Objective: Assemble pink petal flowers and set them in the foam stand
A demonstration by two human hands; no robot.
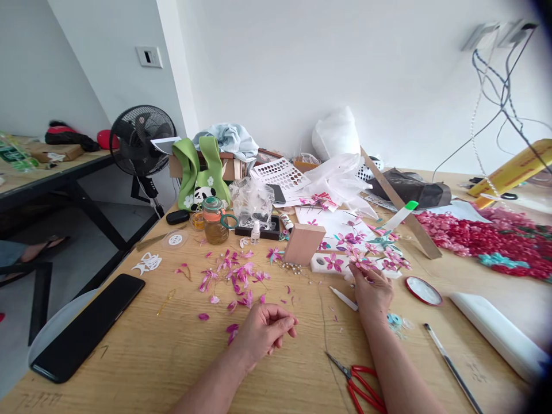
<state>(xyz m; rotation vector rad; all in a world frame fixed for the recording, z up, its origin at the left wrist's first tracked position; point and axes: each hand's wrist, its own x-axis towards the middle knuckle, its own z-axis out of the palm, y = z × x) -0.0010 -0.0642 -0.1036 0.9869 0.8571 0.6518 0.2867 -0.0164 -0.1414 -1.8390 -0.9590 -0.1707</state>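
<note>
My right hand (374,292) reaches up to a white foam block (318,265) that bears several pink-purple artificial flowers. Its thumb and fingers are pinched at a pink flower (360,260) on the block's near side; the exact grip point is partly hidden. My left hand (268,329) hovers low over the table with fingers curled together, and I cannot make out whether anything is in them. Loose magenta petals (239,279) lie scattered beyond it. A white pen-like tool (344,298) rests beside my right hand, and red-handled pliers (360,384) lie between my forearms.
Upright by the foam stands a wooden block (304,244). A glass jar (214,221), a green panda bag (204,187) and plastic bags fill the back. A black phone (90,328) lies left; a pen (451,362), white case (495,330) and red flower heap (478,236) lie right.
</note>
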